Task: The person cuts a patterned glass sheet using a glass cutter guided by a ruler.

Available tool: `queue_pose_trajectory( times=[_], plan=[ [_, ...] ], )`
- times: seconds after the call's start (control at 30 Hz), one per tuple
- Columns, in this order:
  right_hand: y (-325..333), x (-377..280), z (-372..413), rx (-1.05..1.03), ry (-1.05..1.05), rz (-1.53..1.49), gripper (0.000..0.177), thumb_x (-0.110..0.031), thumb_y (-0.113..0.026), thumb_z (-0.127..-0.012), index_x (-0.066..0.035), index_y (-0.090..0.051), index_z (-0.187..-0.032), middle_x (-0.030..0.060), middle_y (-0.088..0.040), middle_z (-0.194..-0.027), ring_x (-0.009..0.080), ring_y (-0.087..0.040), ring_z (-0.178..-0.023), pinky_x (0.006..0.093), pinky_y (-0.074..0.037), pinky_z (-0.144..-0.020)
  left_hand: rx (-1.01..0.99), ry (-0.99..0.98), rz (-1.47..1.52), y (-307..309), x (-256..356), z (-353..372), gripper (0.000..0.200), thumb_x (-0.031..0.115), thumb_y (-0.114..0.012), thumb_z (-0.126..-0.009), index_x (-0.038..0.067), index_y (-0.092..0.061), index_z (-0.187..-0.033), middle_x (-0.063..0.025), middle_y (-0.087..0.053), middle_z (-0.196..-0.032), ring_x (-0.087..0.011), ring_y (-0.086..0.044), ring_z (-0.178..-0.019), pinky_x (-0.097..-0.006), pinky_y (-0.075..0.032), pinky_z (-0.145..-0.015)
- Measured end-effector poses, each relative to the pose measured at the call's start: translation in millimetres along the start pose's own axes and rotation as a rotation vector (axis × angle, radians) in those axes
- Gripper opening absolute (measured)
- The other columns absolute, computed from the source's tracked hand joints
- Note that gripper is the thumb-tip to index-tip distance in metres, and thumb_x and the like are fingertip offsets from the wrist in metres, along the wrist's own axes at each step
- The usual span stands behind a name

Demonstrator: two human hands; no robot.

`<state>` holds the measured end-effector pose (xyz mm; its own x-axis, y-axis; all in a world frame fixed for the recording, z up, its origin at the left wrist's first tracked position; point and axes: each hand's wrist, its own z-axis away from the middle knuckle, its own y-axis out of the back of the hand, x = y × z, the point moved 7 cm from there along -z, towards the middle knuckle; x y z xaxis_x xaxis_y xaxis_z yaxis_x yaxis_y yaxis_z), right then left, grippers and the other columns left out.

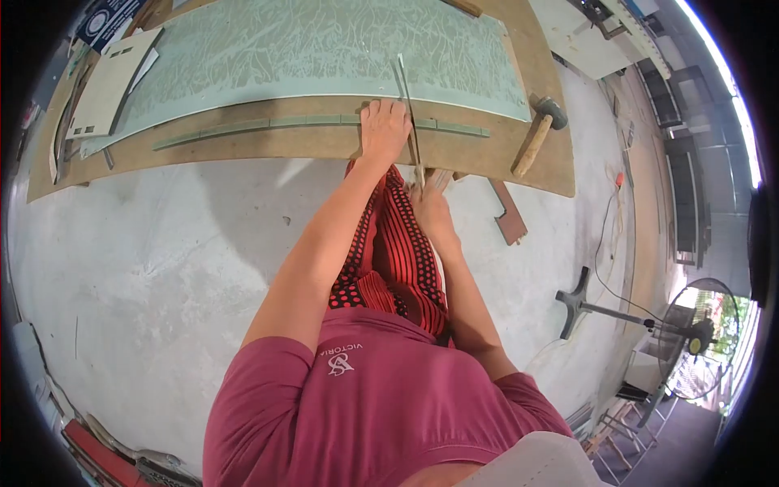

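Brown board on concrete floor; left hand flat on green strip, right hand gripping saw.

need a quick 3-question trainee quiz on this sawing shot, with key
1. True or false: the left hand presses down on the thin green strip.
2. What does the right hand grip? A) a paintbrush B) the saw C) a drill
3. Which tool lies on the brown board to the right of the saw?

Key: 1 true; 2 B; 3 the hammer.
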<state>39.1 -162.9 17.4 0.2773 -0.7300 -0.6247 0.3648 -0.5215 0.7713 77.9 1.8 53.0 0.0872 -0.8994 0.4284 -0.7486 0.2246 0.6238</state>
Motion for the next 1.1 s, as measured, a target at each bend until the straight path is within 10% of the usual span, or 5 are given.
queue_pose_trajectory(
  times=[0.87, 1.1],
  plan=[
    [-14, 17, 76, -0.098, -0.117, -0.063, 0.032, -0.03, -0.042, -0.097, 0.0, -0.047, -0.107, 0.0348, -0.06, -0.081, 0.052, -0.057, -0.082, 0.0583, -0.045, -0.068, 0.016, 0.014, 0.01, 2, 0, 1, 0.012, 0.014, -0.065, -0.075, 0.01, -0.054, -0.079, -0.006, -0.056, -0.083, -0.0272, -0.053, -0.083, -0.0419, -0.039, -0.072],
    [-12, -4, -10, -0.011, -0.012, -0.042, 0.031, -0.027, -0.041, -0.096, 0.002, -0.046, -0.106, 0.0363, -0.058, -0.08, 0.0537, -0.056, -0.081, 0.0588, -0.044, -0.069, 0.043, -0.007, 0.02, 8, 0, 0, 0.013, 0.014, -0.065, -0.075, 0.01, -0.054, -0.079, -0.0066, -0.055, -0.084, -0.0282, -0.053, -0.082, -0.0423, -0.039, -0.072]
  ],
)
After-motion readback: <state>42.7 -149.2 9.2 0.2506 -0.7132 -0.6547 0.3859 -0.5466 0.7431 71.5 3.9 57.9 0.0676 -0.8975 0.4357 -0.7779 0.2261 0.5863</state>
